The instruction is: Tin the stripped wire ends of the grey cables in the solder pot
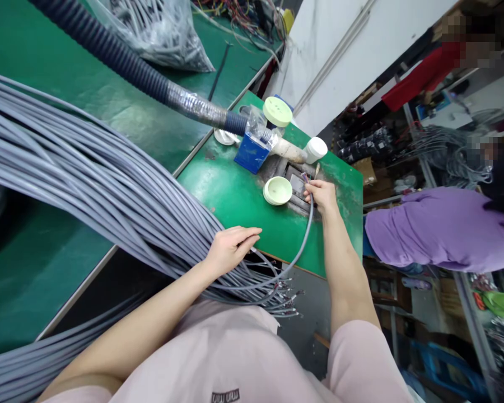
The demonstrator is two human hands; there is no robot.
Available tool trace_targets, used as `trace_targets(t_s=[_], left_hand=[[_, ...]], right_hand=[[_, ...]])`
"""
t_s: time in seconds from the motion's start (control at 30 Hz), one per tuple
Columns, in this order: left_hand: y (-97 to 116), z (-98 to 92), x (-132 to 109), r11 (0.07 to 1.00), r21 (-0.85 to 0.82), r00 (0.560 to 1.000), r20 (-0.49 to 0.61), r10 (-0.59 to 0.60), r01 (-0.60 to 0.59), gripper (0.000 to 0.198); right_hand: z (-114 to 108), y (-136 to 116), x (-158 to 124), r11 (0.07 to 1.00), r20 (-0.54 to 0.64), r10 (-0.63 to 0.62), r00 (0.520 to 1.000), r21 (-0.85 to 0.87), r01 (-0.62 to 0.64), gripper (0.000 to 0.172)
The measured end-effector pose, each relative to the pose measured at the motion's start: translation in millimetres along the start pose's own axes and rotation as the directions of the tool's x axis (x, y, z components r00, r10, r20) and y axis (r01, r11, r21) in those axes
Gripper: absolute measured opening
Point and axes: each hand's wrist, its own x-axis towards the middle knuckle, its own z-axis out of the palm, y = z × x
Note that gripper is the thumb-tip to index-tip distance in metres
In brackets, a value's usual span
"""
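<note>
Right hand (322,197): fingers and thumb closed in a pinch on one grey cable (308,226), just behind its stripped end. Thin coloured wires (305,178) stick out past the fingertips; too small to count. Cable drops from the pinch, curves down and left over the near edge of the green surface (231,196), runs in toward the big bundle (109,173).

Left hand (231,246): above the bundle, palm down, fingers loosely straight and side by side, thumb a narrow gap below the index finger. No item seen in its grip. Contact with the cables underneath: can't tell, palm side hidden. Hands well apart, left one lower and nearer the body.

Bundle slants in from the left, cut ends gathered in front of the torso, below the surface edge. Pale green bowl (278,191) just left of the right hand, near the wire tips. White cup (316,150) beyond the hand, blue box (252,152) beyond and left of the bowl, dark corrugated hose (143,73) running in from upper left. Another person in a purple top (437,229) off to the right, apart from the work.
</note>
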Motion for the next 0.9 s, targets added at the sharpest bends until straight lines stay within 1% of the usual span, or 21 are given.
trace_targets(t_s=[0.1,0.13,0.2,0.3,0.33,0.43,0.53,0.6,0.63,0.67,0.73,0.8,0.87,0.9], left_hand=[[0,-0.2,0,1.000,0.003,1.000,0.000,-0.007,0.007,0.016],[0,-0.4,1,1.000,0.004,1.000,-0.001,-0.007,0.007,0.016],[1,-0.5,1,1.000,0.003,1.000,-0.004,-0.006,0.006,0.016],[1,-0.1,0,1.000,0.001,1.000,0.003,-0.009,0.009,0.017],[0,0.2,0,1.000,-0.001,1.000,0.008,-0.013,0.013,0.017],[0,0.5,-1,0.998,-0.028,0.998,0.033,-0.048,0.049,0.019],[3,-0.6,-1,0.982,-0.097,0.985,0.080,-0.152,0.160,0.019],[9,-1.6,-2,0.931,-0.200,0.952,0.104,-0.289,0.305,0.020],[13,-1.9,-2,0.878,-0.277,0.921,0.122,-0.371,0.390,0.023],[18,-1.8,-3,0.804,-0.360,0.880,0.151,-0.451,0.473,0.026],[26,-0.8,-6,0.628,-0.495,0.789,0.242,-0.564,0.601,0.030],[32,1.1,-10,0.488,-0.560,0.724,0.342,-0.599,0.669,0.032],[37,2.9,-16,0.400,-0.584,0.684,0.415,-0.601,0.706,0.031],[38,3.4,-18,0.370,-0.592,0.672,0.441,-0.595,0.716,0.031]], right_hand=[[-5,-5,-6,1.000,-0.002,0.001,1.000,0.013,-0.001,0.003],[-8,-7,-11,1.000,0.005,-0.006,1.000,0.026,0.006,0.005],[-13,-13,-27,0.995,0.051,-0.047,0.998,0.085,0.042,0.015],[-18,-18,-66,0.967,0.166,-0.134,0.977,0.236,0.092,0.036],[-18,-17,-81,0.956,0.188,-0.150,0.971,0.278,0.094,0.040],[-13,-9,-124,0.933,0.181,-0.144,0.973,0.354,0.072,0.041],[-2,6,-158,0.921,0.203,-0.076,0.976,0.389,-0.009,0.039],[4,15,-176,0.917,0.269,-0.043,0.962,0.393,-0.069,0.035],[7,18,-185,0.916,0.302,-0.039,0.952,0.391,-0.086,0.032],[9,21,-194,0.917,0.321,-0.045,0.946,0.389,-0.088,0.030],[12,22,-212,0.926,0.303,-0.081,0.950,0.375,-0.041,0.025],[12,23,-228,0.940,0.237,-0.145,0.961,0.336,0.060,0.021],[11,23,-241,0.948,0.195,-0.218,0.956,0.273,0.161,0.018],[11,24,-246,0.950,0.191,-0.249,0.949,0.240,0.201,0.017]])
